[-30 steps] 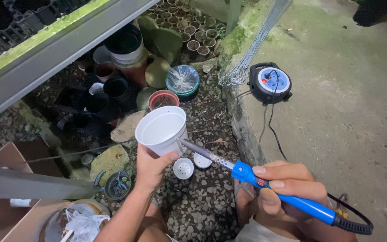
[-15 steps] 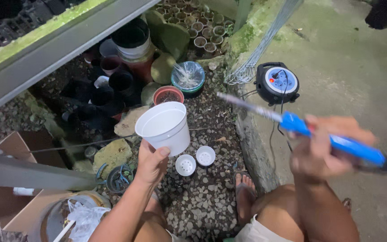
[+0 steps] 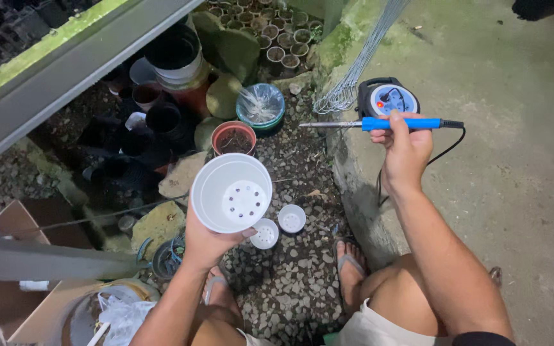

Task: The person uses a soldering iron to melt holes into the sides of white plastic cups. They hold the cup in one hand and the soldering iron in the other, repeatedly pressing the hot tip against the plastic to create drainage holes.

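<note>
White pot [image 3: 232, 192] in left hand [image 3: 208, 240], soldering iron [image 3: 379, 123] right.

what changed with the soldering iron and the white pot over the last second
The right hand lifted the blue soldering iron away from the white pot, up and to the right, now level above the cord reel. The left hand tipped the pot's inside toward the camera, showing its holes. Both grips stayed; the two small white cups remained.

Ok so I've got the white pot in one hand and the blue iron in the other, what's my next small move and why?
Probably bring the blue soldering iron in the right hand back toward the white pot. The left hand holds the pot tilted with its inside facing you, holes showing in the base, while the iron is held level and well off to the side.
</note>
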`<control>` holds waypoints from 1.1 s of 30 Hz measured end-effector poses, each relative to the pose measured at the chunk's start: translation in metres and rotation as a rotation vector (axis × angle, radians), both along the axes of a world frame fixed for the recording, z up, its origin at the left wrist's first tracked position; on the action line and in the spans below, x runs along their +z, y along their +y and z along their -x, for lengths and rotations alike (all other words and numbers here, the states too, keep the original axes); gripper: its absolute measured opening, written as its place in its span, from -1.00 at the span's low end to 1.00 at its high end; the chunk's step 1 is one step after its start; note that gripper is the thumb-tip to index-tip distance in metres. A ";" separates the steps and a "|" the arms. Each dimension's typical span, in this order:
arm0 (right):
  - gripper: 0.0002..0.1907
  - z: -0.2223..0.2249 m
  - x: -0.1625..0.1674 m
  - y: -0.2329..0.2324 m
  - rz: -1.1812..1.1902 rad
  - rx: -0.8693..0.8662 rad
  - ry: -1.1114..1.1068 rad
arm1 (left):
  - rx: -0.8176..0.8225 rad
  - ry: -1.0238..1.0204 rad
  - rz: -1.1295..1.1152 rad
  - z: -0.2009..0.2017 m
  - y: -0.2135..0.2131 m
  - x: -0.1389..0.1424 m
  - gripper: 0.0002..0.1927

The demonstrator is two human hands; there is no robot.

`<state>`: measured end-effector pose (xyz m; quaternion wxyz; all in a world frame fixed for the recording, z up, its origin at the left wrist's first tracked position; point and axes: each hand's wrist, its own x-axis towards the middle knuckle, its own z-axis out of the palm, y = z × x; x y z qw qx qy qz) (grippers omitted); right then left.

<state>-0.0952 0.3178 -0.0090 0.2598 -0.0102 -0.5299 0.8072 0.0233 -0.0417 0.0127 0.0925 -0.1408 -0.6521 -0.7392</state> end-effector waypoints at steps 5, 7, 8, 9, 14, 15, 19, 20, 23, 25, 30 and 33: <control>-0.85 -0.001 0.000 -0.003 -0.035 -0.003 0.005 | -0.007 -0.022 0.053 0.001 -0.003 0.002 0.04; -0.85 -0.002 0.000 -0.004 -0.036 0.000 -0.007 | -0.023 -0.032 0.082 -0.002 -0.006 0.001 0.01; -0.85 -0.002 0.000 -0.004 -0.031 0.001 -0.005 | -0.015 -0.038 0.101 -0.004 -0.008 -0.001 0.01; -0.85 -0.002 0.000 -0.004 -0.026 -0.002 0.008 | -0.009 -0.033 0.120 -0.004 -0.009 -0.002 0.01; -0.84 -0.001 -0.001 -0.003 -0.011 0.003 0.011 | -0.036 -0.002 0.127 -0.004 -0.012 0.002 0.02; -0.83 -0.001 -0.001 -0.004 -0.010 0.009 0.018 | -0.059 0.004 0.113 -0.006 -0.012 0.003 0.03; -0.83 -0.001 0.001 -0.004 -0.020 0.002 0.002 | -0.128 -0.001 0.010 -0.008 -0.010 0.012 0.02; -0.83 -0.001 0.002 -0.003 -0.022 0.000 0.003 | -0.132 -0.011 0.004 -0.007 -0.010 0.014 0.03; -0.83 -0.002 0.002 -0.003 -0.009 0.012 0.019 | -0.107 -0.002 0.042 -0.008 -0.009 0.015 0.05; -0.83 -0.003 0.002 -0.002 0.000 0.016 0.025 | -0.043 0.075 0.139 -0.008 -0.009 0.014 0.08; -0.83 -0.004 0.001 -0.003 0.025 0.018 0.047 | 0.098 0.056 0.001 -0.004 0.004 0.007 0.07; -0.84 -0.004 0.001 -0.004 0.018 0.023 0.035 | 0.261 0.224 0.180 -0.004 0.005 0.011 0.08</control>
